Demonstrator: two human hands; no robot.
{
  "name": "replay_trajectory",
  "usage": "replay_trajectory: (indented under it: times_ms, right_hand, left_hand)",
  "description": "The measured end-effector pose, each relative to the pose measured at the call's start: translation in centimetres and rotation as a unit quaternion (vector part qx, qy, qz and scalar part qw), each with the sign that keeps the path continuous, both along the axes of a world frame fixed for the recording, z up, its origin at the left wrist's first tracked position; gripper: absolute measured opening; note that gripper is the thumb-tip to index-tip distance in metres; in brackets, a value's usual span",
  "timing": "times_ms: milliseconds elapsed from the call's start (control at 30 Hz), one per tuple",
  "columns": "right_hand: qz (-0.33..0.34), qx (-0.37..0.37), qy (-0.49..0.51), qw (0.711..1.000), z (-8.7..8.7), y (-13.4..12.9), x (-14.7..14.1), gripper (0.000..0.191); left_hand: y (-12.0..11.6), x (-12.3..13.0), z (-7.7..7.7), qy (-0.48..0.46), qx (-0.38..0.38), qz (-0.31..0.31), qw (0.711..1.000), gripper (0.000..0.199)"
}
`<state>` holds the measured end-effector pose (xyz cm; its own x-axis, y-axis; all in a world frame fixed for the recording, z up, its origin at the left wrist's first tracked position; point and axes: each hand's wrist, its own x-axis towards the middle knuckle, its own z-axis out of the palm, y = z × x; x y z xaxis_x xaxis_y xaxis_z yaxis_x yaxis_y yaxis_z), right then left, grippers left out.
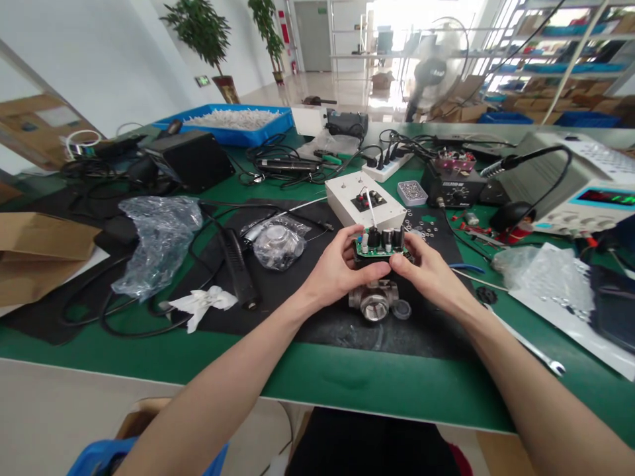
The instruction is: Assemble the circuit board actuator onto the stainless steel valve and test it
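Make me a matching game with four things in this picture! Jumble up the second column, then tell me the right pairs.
Things
1. circuit board
2. blue tray
3. wrench
4. metal fitting

Clues
A. on the black mat
B. held by the left hand and right hand
C. lying on the green table, at the picture's right
D. holding small white pieces

Pairs: 1-B, 2-D, 3-C, 4-A

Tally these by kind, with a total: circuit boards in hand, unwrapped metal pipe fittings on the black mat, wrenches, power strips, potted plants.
Green circuit board: 1
Silver metal pipe fitting: 1
Long silver metal wrench: 1
White rectangular power strip: 1
Green leafy potted plants: 2
Total: 6
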<state>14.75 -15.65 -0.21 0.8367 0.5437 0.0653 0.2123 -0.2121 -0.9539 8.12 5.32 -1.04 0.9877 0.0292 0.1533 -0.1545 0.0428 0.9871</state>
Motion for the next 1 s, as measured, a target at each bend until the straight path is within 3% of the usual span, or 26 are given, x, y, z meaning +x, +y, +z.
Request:
replay_trajectory:
  times_ms: [167, 233, 333, 400, 567, 833, 1000]
  right_hand:
    - [0.057, -0.016, -0.031, 0.998, -0.7, -0.6, 0.4, 0.096]
    - [0.067, -0.006, -0.047, 0.997, -0.8, -1.0, 0.9, 0.087]
    - [-0.015, -0.008, -0.092, 0.996, -1.0, -1.3, 2.7, 0.062]
    - [-0.073, -0.030, -0.135, 0.988, -1.3, -1.2, 4.6, 0.058]
    - [-0.031, -0.138, -0.291, 0.946, -2.2, 0.0, 8.0, 0.064]
    - [-0.045, -0.215, -0.382, 0.898, -2.5, -0.1, 5.3, 0.058]
    - [-0.050, -0.253, -0.439, 0.860, -1.4, -1.0, 4.2, 0.049]
  left_hand:
    - [0.4, -0.3, -0.6, 0.016, -0.024, 0.064, 0.998, 0.084]
    - [0.9, -0.4, -0.8, 0.024, -0.041, 0.080, 0.996, 0.084]
    - [1.5, -0.3, -1.0, 0.019, -0.056, 0.104, 0.993, 0.085]
    - [1.7, -0.1, -1.2, 0.021, -0.074, 0.118, 0.990, 0.081]
    - [1.9, 0.3, -1.4, 0.014, -0.141, 0.114, 0.983, 0.077]
    - [1.7, -0.1, -1.1, 0.057, -0.183, 0.083, 0.978, 0.085]
    - [2.1, -0.3, -0.9, 0.086, -0.199, 0.085, 0.972, 0.080]
